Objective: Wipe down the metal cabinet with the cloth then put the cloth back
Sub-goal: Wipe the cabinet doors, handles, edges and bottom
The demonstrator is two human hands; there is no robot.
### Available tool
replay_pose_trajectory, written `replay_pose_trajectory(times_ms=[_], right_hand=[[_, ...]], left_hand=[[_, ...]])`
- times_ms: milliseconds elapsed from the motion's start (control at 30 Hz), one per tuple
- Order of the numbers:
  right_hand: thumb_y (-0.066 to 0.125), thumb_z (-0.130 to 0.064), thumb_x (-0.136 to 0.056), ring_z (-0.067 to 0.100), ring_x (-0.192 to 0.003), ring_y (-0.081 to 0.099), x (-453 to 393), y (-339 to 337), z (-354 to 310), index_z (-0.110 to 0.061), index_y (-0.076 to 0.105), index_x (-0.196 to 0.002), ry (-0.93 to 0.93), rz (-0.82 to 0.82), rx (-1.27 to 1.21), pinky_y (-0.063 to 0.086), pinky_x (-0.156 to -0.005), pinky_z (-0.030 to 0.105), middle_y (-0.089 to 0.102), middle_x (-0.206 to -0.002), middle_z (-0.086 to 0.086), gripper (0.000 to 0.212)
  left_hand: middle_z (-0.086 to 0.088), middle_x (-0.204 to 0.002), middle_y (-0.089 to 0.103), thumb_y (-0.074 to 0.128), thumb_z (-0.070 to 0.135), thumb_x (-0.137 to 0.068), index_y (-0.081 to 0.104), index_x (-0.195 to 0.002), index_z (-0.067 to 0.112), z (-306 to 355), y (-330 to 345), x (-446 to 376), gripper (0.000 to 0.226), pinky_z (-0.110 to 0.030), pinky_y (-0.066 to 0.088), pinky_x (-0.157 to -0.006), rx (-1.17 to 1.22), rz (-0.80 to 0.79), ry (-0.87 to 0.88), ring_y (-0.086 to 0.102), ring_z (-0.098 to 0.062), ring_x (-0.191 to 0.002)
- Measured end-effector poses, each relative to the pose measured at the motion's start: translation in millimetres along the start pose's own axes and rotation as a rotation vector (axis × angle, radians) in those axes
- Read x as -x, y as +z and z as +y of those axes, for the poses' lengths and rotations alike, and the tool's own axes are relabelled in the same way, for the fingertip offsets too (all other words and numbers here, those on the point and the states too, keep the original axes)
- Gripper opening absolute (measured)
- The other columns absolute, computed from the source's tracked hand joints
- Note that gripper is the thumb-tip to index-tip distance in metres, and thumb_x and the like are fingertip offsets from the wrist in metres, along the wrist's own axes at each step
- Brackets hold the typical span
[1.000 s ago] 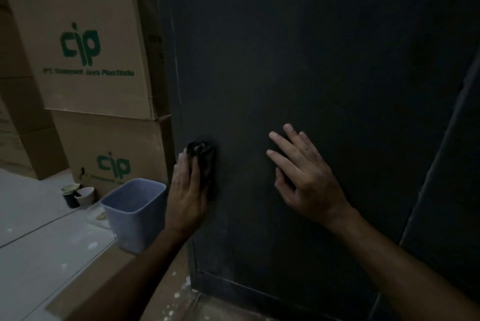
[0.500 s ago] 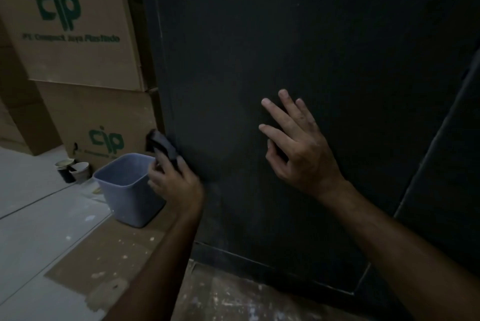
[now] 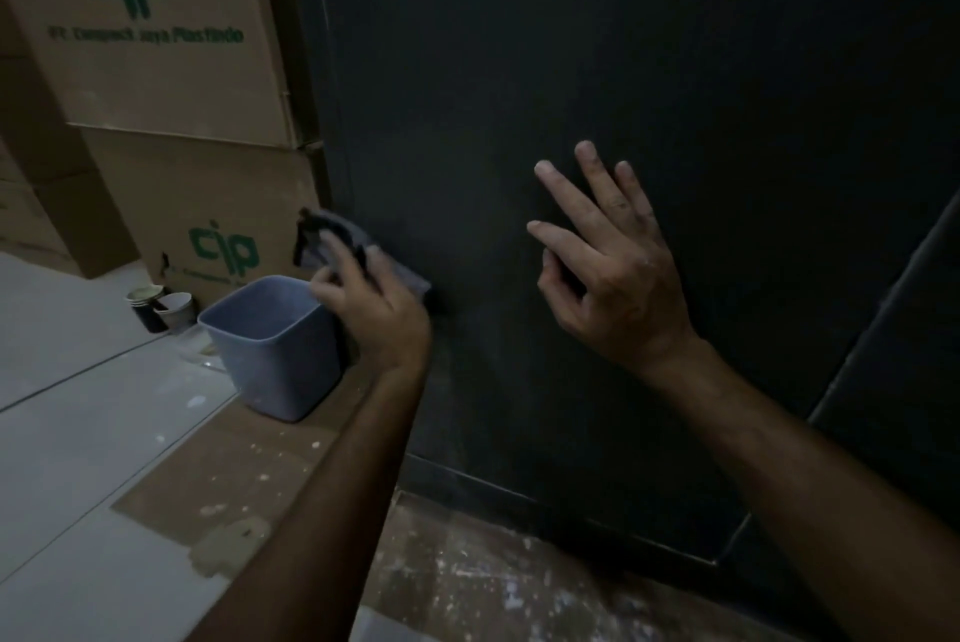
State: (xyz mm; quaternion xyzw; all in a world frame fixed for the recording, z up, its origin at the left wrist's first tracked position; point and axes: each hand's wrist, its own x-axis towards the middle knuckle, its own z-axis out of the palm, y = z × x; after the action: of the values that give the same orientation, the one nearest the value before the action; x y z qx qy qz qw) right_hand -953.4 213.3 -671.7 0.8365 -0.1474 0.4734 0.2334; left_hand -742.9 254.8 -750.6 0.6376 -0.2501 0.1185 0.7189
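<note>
A tall dark metal cabinet [image 3: 597, 70] fills the middle and right of the head view. My left hand [image 3: 371, 309] grips a small dark cloth [image 3: 345, 239] at the cabinet's lower left edge, just above a bin. The cloth sticks out past the fingers, partly off the cabinet's side. My right hand [image 3: 608, 267] is spread, fingers apart, flat against or very near the cabinet face, holding nothing.
A pale blue plastic bin [image 3: 275, 345] stands on the floor by the cabinet's left corner. Stacked cardboard boxes [image 3: 156, 44] with green print rise behind it. Paper cups [image 3: 161, 309] sit on the floor by the boxes. The floor is paint-spattered.
My left hand has slid the cloth leftward from the cabinet face to its left edge, over the bin. The right hand has stayed on the cabinet; the view has tilted down.
</note>
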Motion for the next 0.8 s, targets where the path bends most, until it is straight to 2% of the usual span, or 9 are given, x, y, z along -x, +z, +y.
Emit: replay_pose_trajectory(times_ms=[67, 133, 267, 367, 533, 633, 700, 767, 800], right_hand=[[0.061, -0.012, -0.091, 0.035, -0.147, 0.030, 0.7, 1.3, -0.4, -0.009, 0.073, -0.107, 0.000, -0.002, 0.001, 0.023, -0.121, 0.053, 0.045, -0.151, 0.013, 0.020], [0.061, -0.011, -0.090, 0.036, -0.146, 0.031, 0.1, 0.9, 0.2, -0.009, 0.073, -0.107, -0.006, 0.003, -0.006, 0.024, -0.120, 0.054, 0.046, -0.151, 0.014, 0.021], [0.061, -0.010, -0.090, 0.037, -0.146, 0.031, 0.5, -2.7, 3.0, -0.008, 0.073, -0.106, -0.032, -0.009, -0.017, 0.024, -0.120, 0.054, 0.046, -0.150, 0.014, 0.020], [0.060, -0.010, -0.090, 0.037, -0.147, 0.031, 0.5, -4.0, 3.0, -0.007, 0.073, -0.106, -0.032, -0.016, -0.015, 0.022, -0.121, 0.053, 0.045, -0.151, 0.014, 0.020], [0.059, -0.010, -0.090, 0.036, -0.148, 0.029, 0.8, -5.6, 3.5, -0.008, 0.072, -0.108, -0.034, -0.042, -0.026, 0.022, -0.121, 0.053, 0.044, -0.152, 0.014, 0.022], [0.060, -0.009, -0.089, 0.037, -0.147, 0.029, 1.9, -7.3, 5.7, -0.007, 0.072, -0.107, -0.045, -0.049, -0.043, 0.023, -0.121, 0.053, 0.045, -0.151, 0.014, 0.021], [0.060, -0.009, -0.089, 0.037, -0.147, 0.029, 1.9, -9.5, 7.8, -0.006, 0.072, -0.106, -0.057, -0.063, -0.037, 0.023, -0.121, 0.052, 0.045, -0.151, 0.015, 0.021], [0.060, -0.009, -0.089, 0.037, -0.147, 0.028, 1.3, -10.8, 7.8, -0.006, 0.072, -0.106, -0.056, -0.074, -0.037, 0.022, -0.121, 0.052, 0.045, -0.152, 0.014, 0.021], [0.060, -0.009, -0.090, 0.037, -0.148, 0.028, 1.4, -11.4, 7.4, -0.006, 0.072, -0.107, -0.054, -0.077, -0.035, 0.022, -0.122, 0.052, 0.044, -0.152, 0.014, 0.021]], left_hand=[[-0.021, -0.127, 0.037, 0.045, 0.030, -0.106, 0.032, -0.156, 0.005, -3.5, -1.2, 14.0, 0.058, -0.003, 0.025, -0.099, -0.047, -0.047, 0.153, 0.033, -0.007, -0.108], [-0.027, -0.129, 0.039, 0.049, 0.024, -0.106, 0.031, -0.156, 0.006, -32.9, -16.3, 51.0, 0.057, -0.003, 0.026, -0.094, -0.102, -0.109, 0.116, 0.032, -0.001, -0.105], [-0.030, -0.137, 0.037, 0.050, 0.018, -0.105, 0.030, -0.157, 0.010, -83.3, -52.2, 113.8, 0.056, -0.021, 0.031, -0.090, -0.170, -0.292, -0.262, 0.048, -0.037, -0.117], [-0.033, -0.144, 0.034, 0.045, 0.025, -0.108, 0.027, -0.158, 0.006, -46.7, -31.2, 100.2, 0.056, -0.026, 0.033, -0.097, -0.175, -0.196, -0.413, 0.045, -0.041, -0.126], [-0.010, -0.126, 0.034, 0.055, 0.022, -0.103, 0.031, -0.156, 0.007, 13.2, 2.8, 103.6, 0.061, 0.004, 0.032, -0.085, 0.018, -0.195, 0.067, 0.038, 0.000, -0.102], [-0.007, -0.128, 0.034, 0.056, 0.024, -0.103, 0.033, -0.156, 0.009, -32.8, -22.8, 134.9, 0.060, 0.004, 0.032, -0.085, -0.102, -0.297, 0.035, 0.036, 0.005, -0.101], [-0.019, -0.135, 0.042, 0.052, 0.025, -0.104, 0.032, -0.156, 0.008, -73.5, -44.9, 141.9, 0.058, -0.013, 0.038, -0.091, -0.198, -0.323, -0.243, 0.044, -0.010, -0.112], [-0.033, -0.144, 0.042, 0.044, 0.025, -0.107, 0.034, -0.154, -0.001, -88.2, -49.4, 122.0, 0.055, -0.037, 0.036, -0.102, -0.264, -0.252, -0.502, 0.047, -0.039, -0.129], [-0.037, -0.145, 0.041, 0.042, 0.024, -0.108, 0.033, -0.153, -0.004, -79.0, -44.4, 106.6, 0.054, -0.038, 0.033, -0.103, -0.275, -0.205, -0.538, 0.045, -0.046, -0.131]])
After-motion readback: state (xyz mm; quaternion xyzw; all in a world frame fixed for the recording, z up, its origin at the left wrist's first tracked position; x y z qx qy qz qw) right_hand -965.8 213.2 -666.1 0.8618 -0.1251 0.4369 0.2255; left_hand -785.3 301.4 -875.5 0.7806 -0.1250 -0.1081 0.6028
